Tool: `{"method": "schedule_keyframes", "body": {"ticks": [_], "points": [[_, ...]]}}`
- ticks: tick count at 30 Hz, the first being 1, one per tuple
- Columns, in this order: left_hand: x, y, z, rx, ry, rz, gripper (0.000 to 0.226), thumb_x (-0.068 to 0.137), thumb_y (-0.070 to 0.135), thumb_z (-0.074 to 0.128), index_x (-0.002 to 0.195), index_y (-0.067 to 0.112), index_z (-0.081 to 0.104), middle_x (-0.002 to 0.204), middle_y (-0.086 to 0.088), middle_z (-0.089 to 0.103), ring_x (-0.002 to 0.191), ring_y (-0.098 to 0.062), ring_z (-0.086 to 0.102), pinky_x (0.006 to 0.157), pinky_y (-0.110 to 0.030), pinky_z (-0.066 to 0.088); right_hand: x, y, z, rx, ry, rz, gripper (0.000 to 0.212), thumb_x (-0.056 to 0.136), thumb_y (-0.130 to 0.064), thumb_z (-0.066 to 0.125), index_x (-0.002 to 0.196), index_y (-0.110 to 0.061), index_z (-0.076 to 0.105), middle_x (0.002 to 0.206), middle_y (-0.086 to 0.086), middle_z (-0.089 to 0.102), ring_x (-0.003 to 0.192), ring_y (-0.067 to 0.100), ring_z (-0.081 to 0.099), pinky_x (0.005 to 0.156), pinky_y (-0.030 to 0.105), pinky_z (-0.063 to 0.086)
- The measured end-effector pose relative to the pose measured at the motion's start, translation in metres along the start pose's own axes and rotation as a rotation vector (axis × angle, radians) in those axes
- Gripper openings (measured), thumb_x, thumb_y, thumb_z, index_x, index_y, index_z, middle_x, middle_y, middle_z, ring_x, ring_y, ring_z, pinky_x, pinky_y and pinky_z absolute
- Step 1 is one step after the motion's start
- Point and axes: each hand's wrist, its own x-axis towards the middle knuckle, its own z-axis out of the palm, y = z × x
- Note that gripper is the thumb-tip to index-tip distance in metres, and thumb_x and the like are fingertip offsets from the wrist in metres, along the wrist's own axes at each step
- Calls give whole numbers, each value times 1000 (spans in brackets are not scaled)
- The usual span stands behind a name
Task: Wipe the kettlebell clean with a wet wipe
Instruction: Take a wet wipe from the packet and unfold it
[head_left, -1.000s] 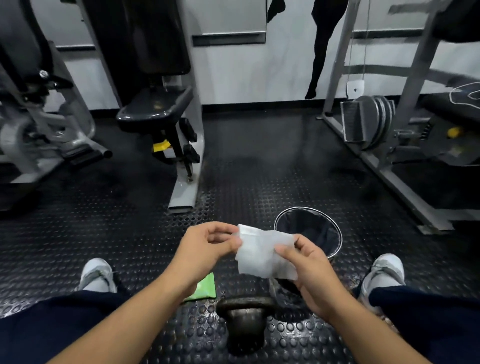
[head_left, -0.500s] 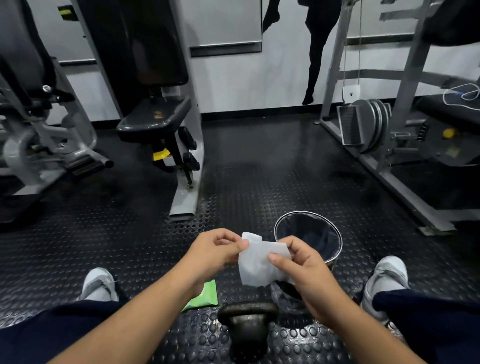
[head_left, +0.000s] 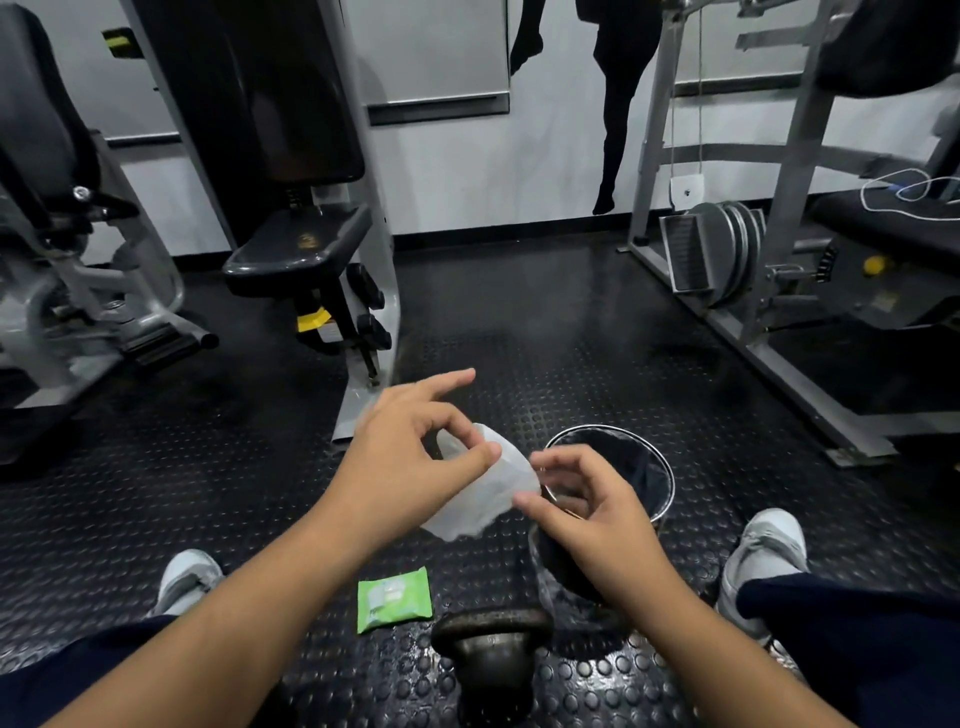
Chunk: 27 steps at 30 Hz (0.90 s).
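Observation:
A dark iron kettlebell (head_left: 491, 649) stands on the studded rubber floor between my legs, at the bottom centre. Above it my left hand (head_left: 410, 457) pinches a white wet wipe (head_left: 483, 499) between thumb and a bent finger, with the index finger stretched out. The wipe hangs crumpled and blurred below that pinch. My right hand (head_left: 592, 514) sits at the wipe's right edge, fingers loosely curled. Its thumb and index fingertip are apart, the thumb just touching the wipe. Neither hand touches the kettlebell.
A green wipe pack (head_left: 394, 598) lies flat on the floor left of the kettlebell. A round bin with a dark liner (head_left: 660, 457) stands behind my right hand. My shoes (head_left: 189, 577) (head_left: 769, 545) flank the spot. Gym machines (head_left: 296, 249) and weight plates (head_left: 722, 249) stand further off.
The wipe was stretched between both hands; now it hangs bunched from my left hand, and my right hand's pinch has come apart. My left index finger has straightened.

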Motion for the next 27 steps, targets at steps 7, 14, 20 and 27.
{"method": "schedule_keyframes", "body": {"ticks": [7, 14, 20, 27], "points": [[3, 29, -12, -355, -23, -98, 17, 84, 22, 82, 69, 17, 75, 114, 26, 72, 111, 9, 63, 97, -26, 45, -4, -28, 6, -23, 33, -157, 36, 84, -25, 82, 114, -32, 63, 96, -5, 73, 91, 18, 71, 83, 41, 57], [5, 16, -17, -510, 103, -209, 16, 87, 21, 80, 81, 7, 75, 92, -8, 78, 97, -32, 72, 97, -57, 55, 6, -25, -16, 260, 14, -10, 21, 78, -18, 84, 93, -14, 70, 91, 11, 72, 84, 21, 68, 78, 37, 54], [3, 10, -16, -466, 135, -188, 19, 93, 38, 74, 86, 20, 74, 88, -3, 77, 89, -23, 73, 87, -46, 59, 11, -33, -24, 325, -22, -43, 14, 84, -17, 76, 96, -12, 74, 84, 5, 69, 79, 15, 63, 77, 34, 52], [8, -8, 9, -553, 127, -262, 20, 97, 38, 69, 95, 18, 70, 89, -11, 77, 88, -36, 73, 83, -56, 58, 26, -26, -17, 520, -12, 170, 11, 94, -18, 64, 91, -8, 64, 102, 11, 72, 89, 24, 66, 80, 42, 53]]}}
